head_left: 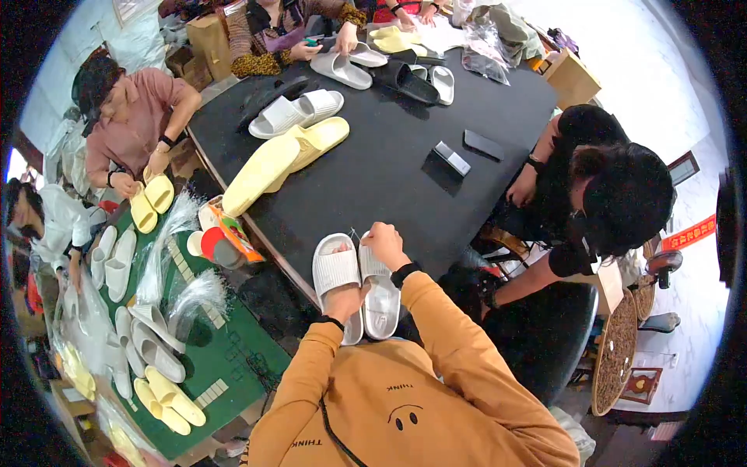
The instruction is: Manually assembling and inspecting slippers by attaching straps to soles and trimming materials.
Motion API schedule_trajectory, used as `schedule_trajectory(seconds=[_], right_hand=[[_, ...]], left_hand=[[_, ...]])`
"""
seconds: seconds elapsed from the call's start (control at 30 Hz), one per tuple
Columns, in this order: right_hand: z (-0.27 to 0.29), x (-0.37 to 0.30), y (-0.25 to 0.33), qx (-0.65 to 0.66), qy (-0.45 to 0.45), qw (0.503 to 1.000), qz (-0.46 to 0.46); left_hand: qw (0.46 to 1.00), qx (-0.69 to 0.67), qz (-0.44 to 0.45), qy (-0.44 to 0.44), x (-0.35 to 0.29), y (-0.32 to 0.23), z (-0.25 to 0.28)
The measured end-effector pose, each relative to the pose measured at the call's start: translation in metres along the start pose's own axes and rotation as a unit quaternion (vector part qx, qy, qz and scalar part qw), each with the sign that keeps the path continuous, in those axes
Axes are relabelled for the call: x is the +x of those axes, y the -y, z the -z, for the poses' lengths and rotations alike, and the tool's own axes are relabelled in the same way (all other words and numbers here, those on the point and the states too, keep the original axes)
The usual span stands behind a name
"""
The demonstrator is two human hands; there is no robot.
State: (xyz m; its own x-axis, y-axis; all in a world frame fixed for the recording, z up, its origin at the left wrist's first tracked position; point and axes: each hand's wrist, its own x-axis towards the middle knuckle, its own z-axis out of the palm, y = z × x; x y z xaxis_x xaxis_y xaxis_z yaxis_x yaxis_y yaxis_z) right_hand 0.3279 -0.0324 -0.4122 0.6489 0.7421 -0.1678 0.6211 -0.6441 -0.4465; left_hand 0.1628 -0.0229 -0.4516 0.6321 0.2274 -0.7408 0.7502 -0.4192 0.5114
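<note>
A pair of white slippers stands side by side at the table's near edge, close to my body. My left hand (344,300) reaches into the left slipper (336,263) under its ribbed strap; fingertips show at the toe opening, the rest of the fingers are hidden. Over the toe end of the right slipper (381,305) my right hand (385,244) is closed in a pinch. A thin strand (354,232) shows between the two toes, beside the right fingertips.
The black table (366,171) holds large yellow slippers (284,163), white slippers (296,113), black slippers (408,82) and a small box (451,158). A green table (233,362) with slippers and clear strands (198,300) stands left. Co-workers sit around; one leans in at right (615,187).
</note>
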Motion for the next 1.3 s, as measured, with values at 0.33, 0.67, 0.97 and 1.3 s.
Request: schedule_trajectory(seconds=[0.33, 0.67, 0.97, 1.3], right_hand=[[-0.006, 0.001, 0.007, 0.021, -0.022, 0.998, -0.049], [-0.013, -0.013, -0.009, 0.161, -0.069, 0.984, 0.011], [0.001, -0.029, -0.010, 0.287, -0.082, 0.953, -0.051], [0.001, -0.038, 0.001, 0.321, -0.140, 0.932, 0.096]], left_hand=[[0.950, 0.020, -0.096, -0.297, 0.014, 0.015, -0.029], [0.953, 0.051, -0.101, -0.280, 0.010, 0.017, -0.023], [1.000, -0.020, -0.021, -0.009, -0.018, -0.020, 0.010], [0.997, 0.080, -0.003, 0.007, -0.032, -0.022, 0.019]])
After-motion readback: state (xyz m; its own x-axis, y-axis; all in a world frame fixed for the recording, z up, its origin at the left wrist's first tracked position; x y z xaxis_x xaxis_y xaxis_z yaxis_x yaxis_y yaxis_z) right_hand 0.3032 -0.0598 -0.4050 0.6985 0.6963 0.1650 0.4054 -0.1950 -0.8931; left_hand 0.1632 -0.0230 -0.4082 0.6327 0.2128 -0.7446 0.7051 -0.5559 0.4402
